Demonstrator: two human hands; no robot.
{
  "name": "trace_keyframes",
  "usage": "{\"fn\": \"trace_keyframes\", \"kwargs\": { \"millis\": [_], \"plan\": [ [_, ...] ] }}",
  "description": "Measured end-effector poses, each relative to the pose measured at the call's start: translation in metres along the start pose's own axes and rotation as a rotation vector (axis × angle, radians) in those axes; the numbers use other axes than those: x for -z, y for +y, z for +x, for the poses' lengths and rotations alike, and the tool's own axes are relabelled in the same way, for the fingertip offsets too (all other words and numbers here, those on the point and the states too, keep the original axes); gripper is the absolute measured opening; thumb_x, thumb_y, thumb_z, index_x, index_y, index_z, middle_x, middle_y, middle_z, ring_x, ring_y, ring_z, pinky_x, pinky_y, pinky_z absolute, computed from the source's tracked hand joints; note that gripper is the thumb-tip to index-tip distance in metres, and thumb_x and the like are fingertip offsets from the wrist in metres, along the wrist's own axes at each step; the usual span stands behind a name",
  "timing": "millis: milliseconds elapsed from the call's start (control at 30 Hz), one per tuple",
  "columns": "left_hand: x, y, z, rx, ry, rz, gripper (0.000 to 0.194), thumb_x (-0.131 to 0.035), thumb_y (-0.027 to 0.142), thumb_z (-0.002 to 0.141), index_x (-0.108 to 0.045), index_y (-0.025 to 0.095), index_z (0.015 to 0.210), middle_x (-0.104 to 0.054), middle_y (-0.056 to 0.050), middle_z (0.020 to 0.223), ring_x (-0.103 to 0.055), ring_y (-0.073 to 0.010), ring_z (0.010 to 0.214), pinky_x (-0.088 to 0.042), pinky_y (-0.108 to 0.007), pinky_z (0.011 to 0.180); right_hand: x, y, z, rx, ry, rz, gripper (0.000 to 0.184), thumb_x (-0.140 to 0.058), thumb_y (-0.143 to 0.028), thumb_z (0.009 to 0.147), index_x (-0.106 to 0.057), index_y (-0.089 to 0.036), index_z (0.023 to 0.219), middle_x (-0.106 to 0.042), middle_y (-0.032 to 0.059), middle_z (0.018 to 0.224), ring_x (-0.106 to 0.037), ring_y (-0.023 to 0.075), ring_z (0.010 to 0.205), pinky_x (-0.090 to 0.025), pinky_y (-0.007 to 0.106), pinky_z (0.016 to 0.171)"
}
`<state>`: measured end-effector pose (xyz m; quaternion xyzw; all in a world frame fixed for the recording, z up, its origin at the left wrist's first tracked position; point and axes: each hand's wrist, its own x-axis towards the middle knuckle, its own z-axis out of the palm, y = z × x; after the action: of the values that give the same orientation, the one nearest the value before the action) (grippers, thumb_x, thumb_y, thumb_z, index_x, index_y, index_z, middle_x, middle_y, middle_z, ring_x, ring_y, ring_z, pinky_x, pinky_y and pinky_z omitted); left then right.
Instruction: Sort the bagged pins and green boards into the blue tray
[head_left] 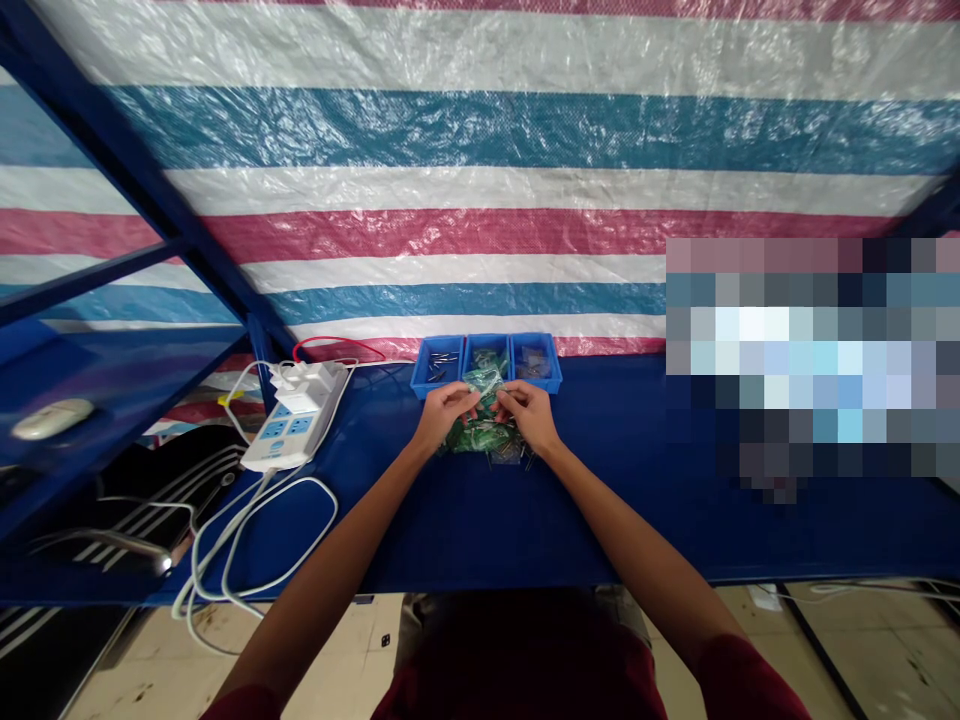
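Between my two hands a small clear plastic bag (486, 380) is stretched, pinched at its left and right sides. My left hand (448, 408) closes its thumb and fingers on one side, and my right hand (528, 408) grips the other. Below them on the table lies a pile of green packets (481, 437) with thin metal pieces (529, 455) around its right edge; their kind is too small to tell. Just behind stand three blue bins: the left bin (421, 372) holds slim dark pieces, the middle bin (487, 343) greenish packets, the right bin (553, 370) small clear packets.
A white power strip (271, 447) with plugged-in white adapters (306, 385) sits at left, its white cable (330, 500) looped toward the blue table's (637, 470) front edge. A striped tarp (465, 190) hangs behind. A pixelated patch hides the right side.
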<state>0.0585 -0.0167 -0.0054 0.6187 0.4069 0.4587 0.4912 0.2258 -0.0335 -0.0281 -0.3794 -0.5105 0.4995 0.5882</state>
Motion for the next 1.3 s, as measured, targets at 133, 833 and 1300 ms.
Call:
{"fn": "trace_keyframes", "kwargs": {
  "millis": [133, 833, 1300],
  "plan": [
    [-0.0026, 0.0007, -0.0011, 0.023, -0.011, 0.021, 0.032, -0.075, 0.043, 0.066, -0.061, 0.014, 0.067, -0.06, 0.0, 0.058, -0.055, -0.0127, 0.052, -0.042, -0.023, 0.047, 0.0003, 0.0009, 0.0003, 0.001, -0.021, -0.044, 0.032, -0.068, -0.05, 0.073, -0.061, -0.019, 0.08, -0.064, -0.0005, 0.063, -0.057, 0.0138, 0.049, -0.048, 0.028, 0.051],
    [-0.001, -0.0032, 0.0, -0.019, 0.008, 0.066, 0.03, -0.07, 0.04, 0.072, -0.06, 0.015, 0.061, -0.059, 0.001, 0.057, -0.052, -0.0112, 0.049, -0.044, -0.024, 0.05, 0.0014, 0.0022, -0.0008, 0.048, -0.048, -0.189, 0.032, -0.062, -0.052, 0.079, -0.06, -0.021, 0.075, -0.058, -0.0024, 0.06, -0.053, 0.0126, 0.049, -0.045, 0.026, 0.051],
    [-0.0006, 0.001, -0.0006, -0.055, 0.009, 0.088, 0.037, -0.067, 0.047, 0.075, -0.06, 0.015, 0.058, -0.057, 0.001, 0.053, -0.05, -0.0112, 0.048, -0.043, -0.023, 0.05, 0.0029, 0.0061, -0.0001, 0.07, -0.021, -0.213, 0.029, -0.061, -0.048, 0.08, -0.06, -0.021, 0.072, -0.057, -0.0027, 0.059, -0.052, 0.0125, 0.049, -0.042, 0.025, 0.051]
  ]
}}
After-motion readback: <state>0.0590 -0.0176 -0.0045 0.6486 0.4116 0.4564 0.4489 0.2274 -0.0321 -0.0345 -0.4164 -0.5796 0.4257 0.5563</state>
